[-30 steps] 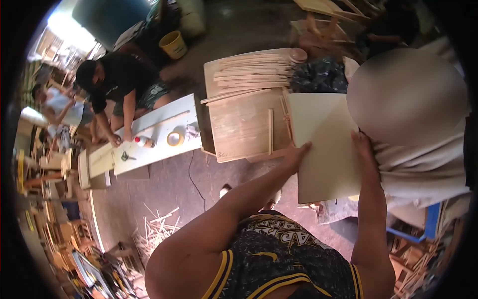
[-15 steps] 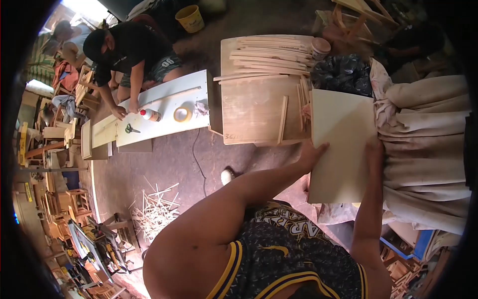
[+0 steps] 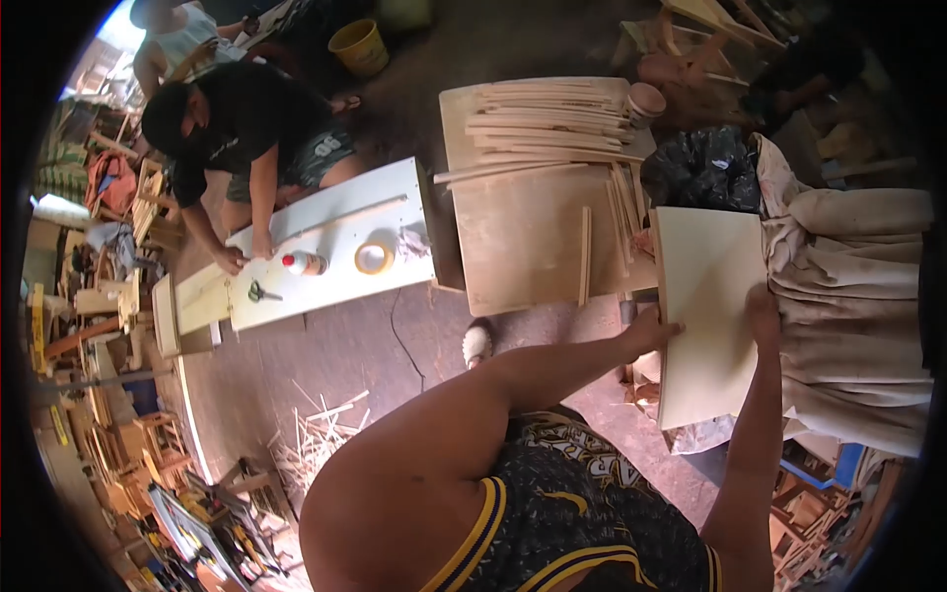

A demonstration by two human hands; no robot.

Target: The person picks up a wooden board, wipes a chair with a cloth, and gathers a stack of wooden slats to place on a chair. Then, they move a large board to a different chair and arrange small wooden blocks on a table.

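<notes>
Between my two hands is a pale rectangular wooden panel (image 3: 712,266), its long left edge showing as a thin side. My left hand (image 3: 648,333) grips that left edge, with the thumb on the top face and the other fingers hidden beneath. On the opposite long edge my right hand (image 3: 762,314) is closed, its fingers mostly out of sight. Bunched beige cloth (image 3: 848,276) lies just right of the panel, and a black plastic bag (image 3: 705,168) sits beyond its far end.
Left of the panel, a plywood board (image 3: 523,237) carries several thin wood strips (image 3: 552,123). A co-worker (image 3: 252,128) leans over a white panel (image 3: 335,222) holding a glue bottle (image 3: 304,263), a tape roll (image 3: 373,259) and scissors (image 3: 261,291). Scrap sticks (image 3: 321,434) are heaped on the floor.
The panel has tilted, so more of its left edge shows, and both my hands have stayed on it. My view has shifted slightly. A second person in the background has become more visible.
</notes>
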